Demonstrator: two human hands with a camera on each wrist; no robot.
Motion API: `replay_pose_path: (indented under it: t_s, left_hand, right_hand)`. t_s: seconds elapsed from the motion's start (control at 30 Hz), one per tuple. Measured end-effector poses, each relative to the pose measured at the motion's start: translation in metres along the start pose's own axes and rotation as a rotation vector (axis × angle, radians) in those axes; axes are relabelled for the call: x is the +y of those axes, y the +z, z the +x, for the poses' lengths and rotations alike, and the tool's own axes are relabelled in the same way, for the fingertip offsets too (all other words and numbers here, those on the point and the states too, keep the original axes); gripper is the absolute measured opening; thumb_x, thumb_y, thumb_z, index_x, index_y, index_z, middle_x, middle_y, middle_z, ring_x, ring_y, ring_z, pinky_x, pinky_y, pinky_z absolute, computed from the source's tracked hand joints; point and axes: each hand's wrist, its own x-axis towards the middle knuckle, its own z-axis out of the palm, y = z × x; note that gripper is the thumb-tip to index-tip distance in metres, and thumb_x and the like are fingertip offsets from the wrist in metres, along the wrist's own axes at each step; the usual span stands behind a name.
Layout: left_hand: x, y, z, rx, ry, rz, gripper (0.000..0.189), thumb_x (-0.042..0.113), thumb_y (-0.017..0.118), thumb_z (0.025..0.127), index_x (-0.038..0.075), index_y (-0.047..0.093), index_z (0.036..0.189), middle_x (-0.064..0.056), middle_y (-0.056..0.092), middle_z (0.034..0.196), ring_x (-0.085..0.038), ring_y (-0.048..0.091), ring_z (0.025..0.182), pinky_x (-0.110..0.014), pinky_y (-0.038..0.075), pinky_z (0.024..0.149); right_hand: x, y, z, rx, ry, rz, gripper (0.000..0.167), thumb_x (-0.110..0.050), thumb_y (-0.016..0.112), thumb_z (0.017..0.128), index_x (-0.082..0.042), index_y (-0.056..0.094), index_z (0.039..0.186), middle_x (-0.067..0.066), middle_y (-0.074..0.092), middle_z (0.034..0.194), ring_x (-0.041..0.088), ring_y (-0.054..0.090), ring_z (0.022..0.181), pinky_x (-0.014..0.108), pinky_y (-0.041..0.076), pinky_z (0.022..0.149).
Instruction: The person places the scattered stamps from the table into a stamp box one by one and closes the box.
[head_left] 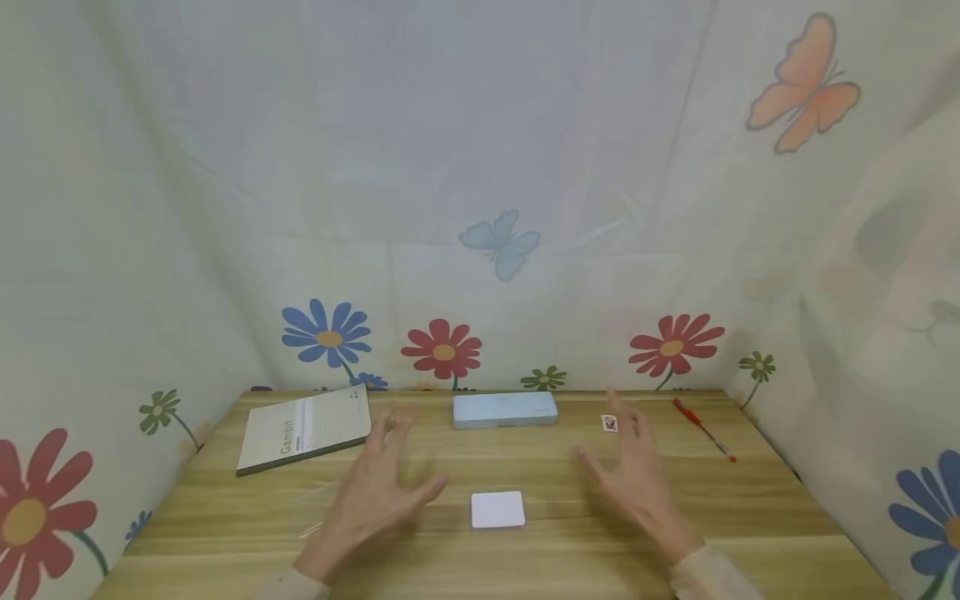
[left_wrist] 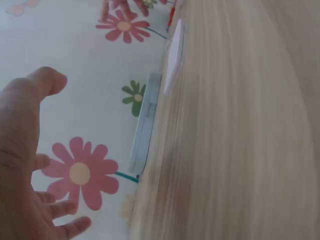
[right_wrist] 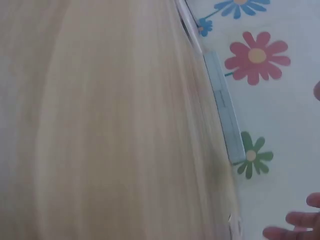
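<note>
My left hand (head_left: 375,492) hangs over the table with fingers spread and thumb apart, holding nothing. To its right lies a small white rounded-corner rectangle (head_left: 498,509), which looks like a flat pad or card with a clear edge in the left wrist view. On the other side my right hand (head_left: 636,477) is also spread and holds nothing; its fingertips reach close to a small picture stamp or sticker (head_left: 609,423). Between and beyond both hands is a closed light blue pencil case (head_left: 505,410). In the right wrist view only a few fingers (right_wrist: 302,220) show.
A notebook (head_left: 307,429) marked "Gambit" lies at the back left. On the right, a red pen (head_left: 705,430) lies slanted. A clear strip (head_left: 311,529) rests beside the left wrist. Flower-printed curtain (head_left: 450,167) encloses the wooden table (head_left: 555,567) at back and sides.
</note>
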Motion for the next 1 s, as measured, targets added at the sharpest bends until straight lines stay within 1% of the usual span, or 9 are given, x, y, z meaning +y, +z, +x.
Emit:
replay_pose_path:
  t_s: [0.1, 0.2, 0.37, 0.47, 0.6, 0.7, 0.8, 0.9, 1.0]
  left_hand:
    - [0.006, 0.004, 0.002, 0.018, 0.013, -0.117, 0.102, 0.066, 0.083, 0.091, 0.02, 0.041, 0.172, -0.02, 0.036, 0.174, -0.049, 0.058, 0.142, -0.075, 0.052, 0.103]
    - [0.01, 0.013, 0.0, 0.003, -0.006, -0.249, 0.088, 0.051, 0.086, 0.093, 0.021, 0.048, 0.166, -0.014, 0.046, 0.166, -0.042, 0.059, 0.139, -0.069, 0.053, 0.107]
    - [0.012, 0.031, -0.008, -0.059, -0.062, -0.377, 0.07, 0.039, 0.087, 0.095, 0.027, 0.057, 0.158, -0.004, 0.056, 0.154, -0.034, 0.061, 0.134, -0.059, 0.053, 0.107]
    - [0.012, 0.037, -0.011, -0.087, -0.069, -0.417, 0.066, 0.036, 0.088, 0.095, 0.031, 0.059, 0.155, -0.003, 0.059, 0.149, -0.031, 0.062, 0.132, -0.054, 0.055, 0.104]
    - [0.008, 0.042, -0.013, -0.123, -0.057, -0.46, 0.062, 0.032, 0.088, 0.096, 0.027, 0.062, 0.152, -0.005, 0.063, 0.144, -0.027, 0.062, 0.128, -0.045, 0.057, 0.102]
    - [0.001, 0.048, -0.015, -0.149, -0.015, -0.448, 0.06, 0.035, 0.088, 0.096, 0.022, 0.065, 0.149, -0.003, 0.065, 0.139, -0.023, 0.063, 0.126, -0.041, 0.057, 0.104]
    - [-0.005, 0.056, -0.018, -0.165, 0.052, -0.365, 0.059, 0.043, 0.088, 0.095, 0.02, 0.068, 0.145, 0.002, 0.065, 0.135, -0.019, 0.063, 0.125, -0.043, 0.057, 0.106]
    - [-0.005, 0.059, -0.019, -0.181, 0.095, -0.262, 0.061, 0.053, 0.088, 0.091, 0.022, 0.071, 0.141, 0.008, 0.062, 0.133, -0.016, 0.059, 0.127, -0.049, 0.053, 0.111]
    - [0.0, 0.06, -0.019, -0.204, 0.099, -0.188, 0.062, 0.059, 0.088, 0.087, 0.026, 0.073, 0.137, 0.011, 0.059, 0.132, -0.017, 0.053, 0.131, -0.057, 0.046, 0.115]
  right_hand:
    - [0.014, -0.002, 0.0, 0.039, 0.045, 0.174, 0.091, -0.034, 0.077, 0.106, -0.018, 0.022, 0.177, 0.027, 0.046, 0.159, 0.051, 0.06, 0.134, 0.07, 0.055, 0.101]
    - [0.028, -0.002, 0.0, 0.074, 0.076, 0.341, 0.08, -0.02, 0.076, 0.107, -0.012, 0.031, 0.173, 0.022, 0.054, 0.148, 0.04, 0.065, 0.124, 0.05, 0.059, 0.098]
    - [0.045, -0.002, -0.002, 0.091, 0.122, 0.516, 0.068, -0.012, 0.071, 0.109, -0.009, 0.038, 0.168, 0.022, 0.058, 0.139, 0.019, 0.062, 0.114, 0.021, 0.052, 0.091]
    - [0.055, 0.001, -0.004, 0.106, 0.125, 0.574, 0.063, -0.006, 0.069, 0.109, -0.004, 0.04, 0.165, 0.023, 0.059, 0.134, 0.008, 0.06, 0.108, 0.016, 0.049, 0.089]
    - [0.063, 0.005, -0.005, 0.122, 0.11, 0.618, 0.055, -0.001, 0.068, 0.109, 0.001, 0.045, 0.158, 0.026, 0.063, 0.126, 0.003, 0.061, 0.101, 0.014, 0.05, 0.087]
    - [0.064, 0.006, -0.005, 0.105, 0.104, 0.619, 0.05, 0.0, 0.069, 0.108, 0.004, 0.049, 0.154, 0.027, 0.066, 0.12, 0.004, 0.063, 0.097, 0.015, 0.051, 0.085]
    - [0.067, 0.008, -0.004, 0.086, 0.104, 0.595, 0.05, 0.001, 0.071, 0.107, 0.006, 0.05, 0.152, 0.026, 0.068, 0.117, 0.006, 0.064, 0.094, 0.015, 0.052, 0.082]
    - [0.069, 0.01, -0.003, 0.083, 0.109, 0.595, 0.05, 0.002, 0.072, 0.106, 0.006, 0.052, 0.151, 0.026, 0.069, 0.116, 0.006, 0.065, 0.092, 0.016, 0.052, 0.08]
    - [0.07, 0.01, -0.003, 0.089, 0.106, 0.607, 0.047, 0.002, 0.072, 0.105, 0.006, 0.054, 0.149, 0.026, 0.069, 0.115, 0.004, 0.064, 0.091, 0.016, 0.052, 0.079]
